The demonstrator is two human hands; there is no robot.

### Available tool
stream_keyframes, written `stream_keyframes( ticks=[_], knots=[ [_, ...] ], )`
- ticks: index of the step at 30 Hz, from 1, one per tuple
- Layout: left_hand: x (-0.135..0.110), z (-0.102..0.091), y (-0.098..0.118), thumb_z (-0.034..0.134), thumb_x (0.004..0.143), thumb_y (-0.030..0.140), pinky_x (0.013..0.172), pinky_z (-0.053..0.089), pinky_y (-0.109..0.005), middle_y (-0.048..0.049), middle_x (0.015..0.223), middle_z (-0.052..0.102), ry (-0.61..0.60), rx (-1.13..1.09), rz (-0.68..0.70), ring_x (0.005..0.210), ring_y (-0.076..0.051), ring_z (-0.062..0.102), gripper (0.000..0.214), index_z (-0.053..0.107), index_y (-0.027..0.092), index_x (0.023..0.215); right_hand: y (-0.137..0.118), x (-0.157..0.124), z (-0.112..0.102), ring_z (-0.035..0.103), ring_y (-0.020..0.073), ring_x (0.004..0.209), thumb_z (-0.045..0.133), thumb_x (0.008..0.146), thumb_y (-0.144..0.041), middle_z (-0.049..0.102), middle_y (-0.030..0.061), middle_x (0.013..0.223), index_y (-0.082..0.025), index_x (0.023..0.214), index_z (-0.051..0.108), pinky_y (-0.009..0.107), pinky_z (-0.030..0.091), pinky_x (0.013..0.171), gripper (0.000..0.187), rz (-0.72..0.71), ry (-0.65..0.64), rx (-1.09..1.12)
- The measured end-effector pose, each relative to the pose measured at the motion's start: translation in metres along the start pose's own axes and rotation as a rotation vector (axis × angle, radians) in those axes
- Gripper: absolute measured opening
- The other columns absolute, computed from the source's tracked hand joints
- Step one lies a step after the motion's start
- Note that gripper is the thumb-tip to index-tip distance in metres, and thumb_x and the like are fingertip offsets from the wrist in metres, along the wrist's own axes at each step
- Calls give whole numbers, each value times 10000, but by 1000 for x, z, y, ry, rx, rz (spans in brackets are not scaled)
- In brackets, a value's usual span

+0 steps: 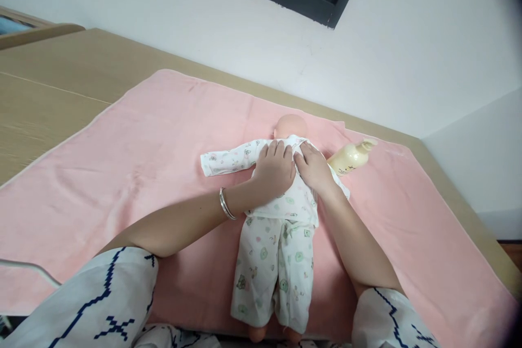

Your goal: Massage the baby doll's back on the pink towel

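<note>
A baby doll point(290, 125) lies stretched out with its bald head away from me and no face showing. It wears a white printed top point(281, 205) and matching trousers point(261, 261); its feet poke out at the near end. My left hand point(275, 170) rests flat on the upper part of the top, fingers extended and a silver bangle at the wrist. Beside it, my right hand point(315, 169) lies on the doll's other shoulder, thumb apart from the fingers. One long sleeve point(228, 160) reaches out to the left. The other sleeve is partly hidden behind my right arm.
A pale yellow pump bottle point(349, 157) lies tilted right of the doll. Pink cloth point(171, 136) covers much of the wooden table point(53, 81). Behind stands a white wall point(134, 5) with a dark frame point(310, 2). A white cable point(30, 266) runs at the lower left.
</note>
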State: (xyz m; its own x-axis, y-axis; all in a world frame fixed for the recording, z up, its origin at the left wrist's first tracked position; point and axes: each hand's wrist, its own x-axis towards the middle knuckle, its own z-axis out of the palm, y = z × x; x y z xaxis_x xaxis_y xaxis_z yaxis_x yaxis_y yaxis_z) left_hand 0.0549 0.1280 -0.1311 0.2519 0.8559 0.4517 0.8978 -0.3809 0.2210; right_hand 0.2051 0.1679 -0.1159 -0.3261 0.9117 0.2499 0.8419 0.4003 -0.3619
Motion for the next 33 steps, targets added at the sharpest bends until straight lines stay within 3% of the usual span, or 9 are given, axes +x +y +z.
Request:
stream_keyframes(
  ticks=[12, 16, 19, 24, 27, 33],
  knots=[
    [2, 0, -3, 379, 1004, 264, 1118, 393, -520, -228, 1390, 573, 16, -16, 5, 1333, -359, 505, 431, 530, 70, 1359, 0, -1, 0, 549, 329, 1312, 323, 1004, -352, 640, 170, 1357, -163, 1251, 620, 545, 401, 1131, 430, -9, -9, -41],
    [19, -3, -21, 404, 980, 219, 1010, 464, -450, -141, 1158, 677, -76, -76, -11, 1127, -297, 608, 284, 632, 132, 1124, -24, -17, 2, 493, 371, 1392, 287, 1008, -277, 583, 239, 1430, -40, 1375, 552, 572, 355, 1177, 511, -9, 15, -173],
    [26, -3, -29, 388, 974, 198, 928, 489, -431, -124, 1059, 697, -130, -88, -58, 1022, -280, 636, 253, 632, 149, 1015, -40, -27, 0, 506, 369, 1386, 309, 1001, -250, 616, 226, 1397, -48, 1363, 575, 552, 365, 1180, 492, -27, 47, -200],
    [9, -3, -11, 379, 1003, 239, 1075, 407, -505, -214, 1323, 613, -37, 16, -26, 1277, -352, 543, 382, 550, 73, 1300, -22, -13, -7, 598, 315, 1248, 325, 997, -289, 691, 145, 1273, -181, 1176, 658, 481, 482, 1057, 393, 20, 19, -32],
    [1, -6, -2, 406, 996, 245, 1113, 381, -514, -237, 1398, 558, -18, 44, 19, 1345, -372, 494, 433, 506, 48, 1369, -7, -2, -7, 628, 302, 1168, 333, 988, -294, 700, 141, 1230, -179, 1143, 647, 464, 502, 1018, 368, 15, 17, 32],
    [22, -7, -22, 409, 965, 203, 965, 482, -430, -126, 1094, 683, -122, -72, -53, 1055, -286, 623, 248, 633, 129, 1040, -33, -19, -2, 508, 357, 1383, 306, 1002, -214, 597, 219, 1426, -28, 1367, 562, 524, 391, 1165, 483, -1, 18, -184]
  ],
)
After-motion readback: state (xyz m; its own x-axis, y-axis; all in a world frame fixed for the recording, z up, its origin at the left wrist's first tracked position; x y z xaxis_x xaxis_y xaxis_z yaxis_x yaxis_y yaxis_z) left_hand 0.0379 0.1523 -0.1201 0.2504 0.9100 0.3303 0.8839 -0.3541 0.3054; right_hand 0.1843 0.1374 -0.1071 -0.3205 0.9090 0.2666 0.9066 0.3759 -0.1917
